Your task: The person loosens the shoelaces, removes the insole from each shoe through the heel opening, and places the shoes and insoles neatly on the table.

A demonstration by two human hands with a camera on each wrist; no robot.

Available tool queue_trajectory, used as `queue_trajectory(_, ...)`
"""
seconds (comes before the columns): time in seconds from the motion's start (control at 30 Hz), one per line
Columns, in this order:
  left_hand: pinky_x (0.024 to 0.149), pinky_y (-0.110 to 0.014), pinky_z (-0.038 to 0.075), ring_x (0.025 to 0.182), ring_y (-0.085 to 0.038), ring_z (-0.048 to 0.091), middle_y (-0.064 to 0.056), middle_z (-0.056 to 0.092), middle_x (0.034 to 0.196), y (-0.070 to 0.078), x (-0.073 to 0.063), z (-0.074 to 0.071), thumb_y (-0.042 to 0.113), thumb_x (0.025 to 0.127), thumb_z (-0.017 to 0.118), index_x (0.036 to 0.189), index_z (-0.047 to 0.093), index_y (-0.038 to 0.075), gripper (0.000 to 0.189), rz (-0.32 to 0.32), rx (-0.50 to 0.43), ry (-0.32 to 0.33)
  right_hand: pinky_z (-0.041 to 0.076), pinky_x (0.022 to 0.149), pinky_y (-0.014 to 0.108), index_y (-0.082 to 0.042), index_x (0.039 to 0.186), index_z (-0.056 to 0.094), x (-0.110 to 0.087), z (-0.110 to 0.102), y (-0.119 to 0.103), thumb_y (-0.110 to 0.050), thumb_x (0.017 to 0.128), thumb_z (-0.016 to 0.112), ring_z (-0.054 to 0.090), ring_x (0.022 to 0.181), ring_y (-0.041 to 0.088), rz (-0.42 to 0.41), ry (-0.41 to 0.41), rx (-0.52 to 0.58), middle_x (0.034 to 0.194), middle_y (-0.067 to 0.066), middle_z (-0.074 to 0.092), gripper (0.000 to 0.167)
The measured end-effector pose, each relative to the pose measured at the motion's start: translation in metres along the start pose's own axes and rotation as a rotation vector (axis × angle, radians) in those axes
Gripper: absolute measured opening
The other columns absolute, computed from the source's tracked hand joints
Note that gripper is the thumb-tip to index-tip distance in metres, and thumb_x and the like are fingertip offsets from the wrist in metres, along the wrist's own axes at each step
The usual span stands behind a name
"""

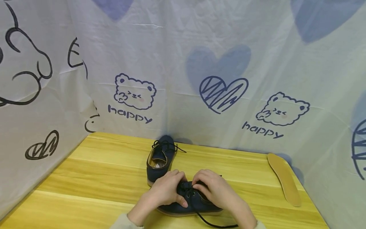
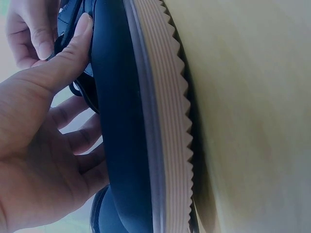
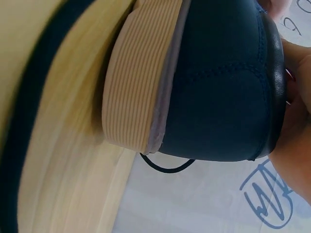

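Note:
A navy lace-up shoe (image 1: 174, 208) lies sideways near the table's front edge, its toe to the left. My left hand (image 1: 168, 187) grips it across the front, thumb on the near side and fingers over the far side. At the lacing, my right hand (image 1: 213, 187) pinches the black shoelace (image 1: 211, 225) between thumb and fingertips; a long end trails onto the table to the right. The exact pinch point is partly hidden. In the left wrist view the ridged pale sole (image 2: 165, 97) shows, and the right wrist view shows the heel (image 3: 218, 107).
Behind the left hand stands a second navy shoe (image 1: 155, 173), toe pointing away, its laces loose. A tan insole (image 1: 284, 179) lies at the table's right side. The yellow wood-grain table (image 1: 94, 178) meets a printed white curtain (image 1: 177, 73) at the back and sides.

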State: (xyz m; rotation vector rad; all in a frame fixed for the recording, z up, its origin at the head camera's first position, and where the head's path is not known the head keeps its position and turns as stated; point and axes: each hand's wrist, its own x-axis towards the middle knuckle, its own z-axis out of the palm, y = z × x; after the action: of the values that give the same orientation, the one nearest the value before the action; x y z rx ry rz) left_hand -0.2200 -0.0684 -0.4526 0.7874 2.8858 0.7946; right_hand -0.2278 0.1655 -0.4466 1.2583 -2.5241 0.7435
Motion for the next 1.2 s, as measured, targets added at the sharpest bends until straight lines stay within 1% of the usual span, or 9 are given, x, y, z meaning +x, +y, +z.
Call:
queue_trajectory(0.13,0.075,-0.035,0.051,0.088,-0.013,0.054,0.01,0.056,0.094,-0.0005,0.0003,0.0012,0.048,0.061,0.098,0.106,0.066,0.023,0.06,0.0,0.001,0.004,0.056,0.085,0.031,-0.022,0.104,0.068,-0.0002,0.0007,-0.0009,-0.014,0.099,0.072,0.064,0.096,0.008,0.05,0.013,0.013,0.103,-0.01,0.067,0.01)
queue_trajectory(0.27,0.074,-0.034,0.051,0.087,-0.013,0.054,0.01,0.055,0.093,-0.0012,0.0004,0.0018,0.048,0.061,0.098,0.105,0.065,0.023,0.06,0.001,0.003,0.007,0.056,0.082,0.03,-0.02,0.105,0.069,-0.0002,0.0021,0.0006,-0.016,0.101,0.07,0.064,0.094,0.008,0.073,0.036,0.018,0.102,-0.01,0.069,0.006)
queue_trajectory(0.33,0.074,-0.034,0.05,0.087,-0.013,0.054,0.01,0.055,0.093,-0.0012,0.0001,0.0016,0.048,0.061,0.098,0.105,0.065,0.023,0.06,0.001,0.0,0.007,0.056,0.08,0.029,-0.019,0.105,0.07,-0.0002,0.0032,0.0016,-0.016,0.101,0.069,0.065,0.092,0.008,0.07,0.053,0.022,0.101,-0.01,0.069,0.004)
queue_trajectory(0.57,0.074,-0.034,0.051,0.086,-0.012,0.053,0.01,0.055,0.093,-0.0001,-0.0003,0.0008,0.047,0.062,0.098,0.105,0.065,0.022,0.06,0.002,0.004,0.008,0.057,0.077,0.028,-0.016,0.107,0.075,-0.0006,0.0064,0.0032,-0.008,0.1,0.069,0.066,0.088,0.009,0.01,0.136,0.014,0.099,-0.005,0.072,0.012)
queue_trajectory(0.63,0.074,-0.034,0.05,0.086,-0.012,0.053,0.01,0.055,0.093,0.0001,-0.0002,0.0008,0.047,0.061,0.098,0.104,0.065,0.022,0.06,0.001,0.008,0.01,0.057,0.077,0.028,-0.016,0.105,0.075,-0.0005,0.007,0.0028,-0.009,0.1,0.069,0.066,0.088,0.009,0.018,0.15,0.001,0.097,-0.005,0.072,0.011)
queue_trajectory(0.73,0.073,-0.034,0.05,0.086,-0.012,0.053,0.01,0.054,0.092,0.0001,-0.0001,0.0008,0.047,0.062,0.098,0.104,0.065,0.022,0.06,0.0,0.009,0.01,0.057,0.076,0.029,-0.017,0.102,0.074,-0.0003,0.0076,0.0018,-0.009,0.1,0.069,0.066,0.087,0.008,0.053,0.163,-0.018,0.096,-0.007,0.071,0.009)
queue_trajectory(0.9,0.073,-0.034,0.05,0.086,-0.012,0.053,0.01,0.054,0.093,-0.0005,0.0004,0.0015,0.048,0.061,0.098,0.105,0.065,0.023,0.06,0.0,0.013,0.009,0.057,0.076,0.029,-0.018,0.101,0.074,0.0,0.0078,0.0005,-0.01,0.101,0.069,0.065,0.087,0.007,0.087,0.161,-0.021,0.095,-0.008,0.07,0.009)
queue_trajectory(1.07,0.072,-0.033,0.05,0.086,-0.012,0.053,0.01,0.054,0.092,-0.0008,-0.0002,0.0017,0.048,0.061,0.098,0.105,0.065,0.023,0.06,0.002,0.014,0.013,0.057,0.078,0.03,-0.017,0.104,0.074,-0.0006,0.0057,-0.0002,-0.01,0.101,0.068,0.066,0.089,0.008,0.082,0.139,-0.014,0.098,-0.007,0.071,0.01)
queue_trajectory(1.2,0.072,-0.033,0.05,0.086,-0.012,0.053,0.01,0.055,0.093,-0.0003,-0.0005,0.0013,0.048,0.061,0.098,0.105,0.065,0.023,0.061,0.005,0.014,0.015,0.058,0.081,0.031,-0.015,0.111,0.074,-0.001,0.0026,-0.002,-0.005,0.099,0.071,0.068,0.095,0.011,0.063,0.119,-0.017,0.105,-0.005,0.072,0.016)
